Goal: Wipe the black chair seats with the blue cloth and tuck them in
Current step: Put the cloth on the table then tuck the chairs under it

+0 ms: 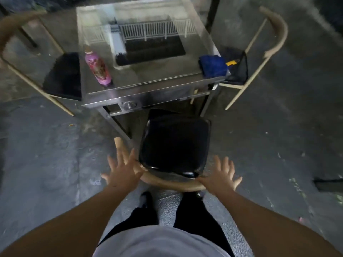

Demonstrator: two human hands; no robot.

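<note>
Your left hand (pixel 121 171) and right hand (pixel 220 174) are spread open at the chair (pixel 174 145) back, ready to push it under the worktop (pixel 148 86).

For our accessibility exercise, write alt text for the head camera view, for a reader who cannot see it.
Seen from above, a person's left hand and right hand, fingers spread, reach the wooden backrest of a black-seated chair facing a glass-topped table. A folded blue cloth and a pink bottle sit on the table, and two more black-seated chairs flank it.

A grey shirt (pixel 159 242) over black trousers (pixel 141 217) — bare forearms, dark shoes (pixel 146 198)
</note>
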